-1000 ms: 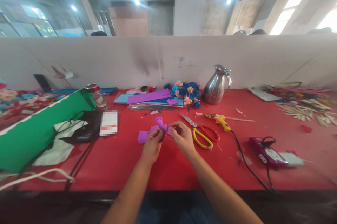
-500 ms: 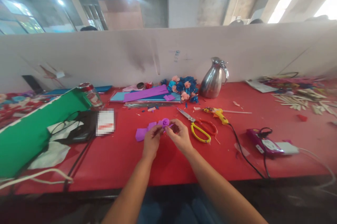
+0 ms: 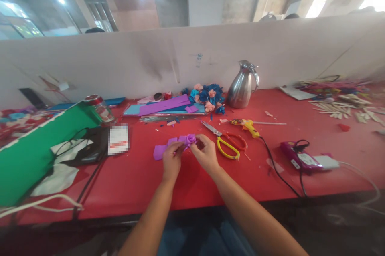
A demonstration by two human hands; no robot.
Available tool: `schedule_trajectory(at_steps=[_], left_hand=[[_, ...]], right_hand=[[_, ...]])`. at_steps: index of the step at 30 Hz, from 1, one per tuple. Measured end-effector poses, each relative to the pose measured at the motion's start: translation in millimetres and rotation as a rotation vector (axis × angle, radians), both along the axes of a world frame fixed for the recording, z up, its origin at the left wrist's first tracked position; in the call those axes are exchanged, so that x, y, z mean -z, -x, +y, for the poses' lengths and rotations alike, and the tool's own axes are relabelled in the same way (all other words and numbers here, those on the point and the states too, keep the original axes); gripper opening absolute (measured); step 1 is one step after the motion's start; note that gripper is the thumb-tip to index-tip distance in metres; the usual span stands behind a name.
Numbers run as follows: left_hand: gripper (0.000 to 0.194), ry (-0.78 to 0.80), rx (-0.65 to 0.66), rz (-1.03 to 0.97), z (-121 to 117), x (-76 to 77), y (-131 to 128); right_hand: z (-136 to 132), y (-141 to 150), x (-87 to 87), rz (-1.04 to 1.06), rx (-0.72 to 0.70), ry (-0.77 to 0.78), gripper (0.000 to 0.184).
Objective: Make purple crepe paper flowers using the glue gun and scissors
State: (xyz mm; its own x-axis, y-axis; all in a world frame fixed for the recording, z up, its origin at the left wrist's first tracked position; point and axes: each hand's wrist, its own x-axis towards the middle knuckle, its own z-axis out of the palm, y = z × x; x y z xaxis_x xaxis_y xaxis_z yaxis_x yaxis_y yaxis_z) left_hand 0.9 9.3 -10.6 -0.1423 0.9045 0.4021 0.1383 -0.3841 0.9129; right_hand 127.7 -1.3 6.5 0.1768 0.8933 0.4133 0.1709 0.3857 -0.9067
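Note:
A small purple paper flower (image 3: 190, 140), its petals curled like a rose, is held between my two hands above the red table. My left hand (image 3: 172, 161) pinches it from the left, fingertips at its base. From the right, my right hand (image 3: 205, 154) grips it with thumb and fingers. Several purple paper pieces (image 3: 160, 152) lie on the table just beyond my left hand. Scissors (image 3: 225, 143) with one yellow and one red handle rest to the right of my right hand, blades parted slightly. Past them lies a yellow glue gun (image 3: 249, 127).
Finished blue and pink paper flowers (image 3: 212, 97) and purple sheets (image 3: 165, 105) lie at the back, beside a steel jug (image 3: 242, 85). A purple power box (image 3: 300, 157) with cables sits right. On the left stand a green box (image 3: 45, 144) and a glass jar (image 3: 102, 109).
The flower has turned between my fingers and shows more of its petals. My hands stay close together around it. The whole view has shifted slightly.

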Motion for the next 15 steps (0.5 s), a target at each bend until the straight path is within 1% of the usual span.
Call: schedule_trajectory(at_steps=[6,10,12,15], left_hand=[[0.007,-0.005,-0.007,-0.007,-1,-1.2,-1],[0.007,0.013,-0.005,-0.004,-1,-1.4,0],[0.008,0.055,0.025,-0.019,-2,-2.8,-1],[0.009,0.169,0.099,-0.064,-4,-6.1,-3]], right_hand=[[3,0,4.7,0.135,-0.047,0.059,0.013],[4,-1,2.7,0.207,-0.075,0.105,0.013],[4,-1,-0.3,0.279,-0.114,0.141,0.012],[3,-2,-5.7,0.412,-0.187,0.202,0.009]])
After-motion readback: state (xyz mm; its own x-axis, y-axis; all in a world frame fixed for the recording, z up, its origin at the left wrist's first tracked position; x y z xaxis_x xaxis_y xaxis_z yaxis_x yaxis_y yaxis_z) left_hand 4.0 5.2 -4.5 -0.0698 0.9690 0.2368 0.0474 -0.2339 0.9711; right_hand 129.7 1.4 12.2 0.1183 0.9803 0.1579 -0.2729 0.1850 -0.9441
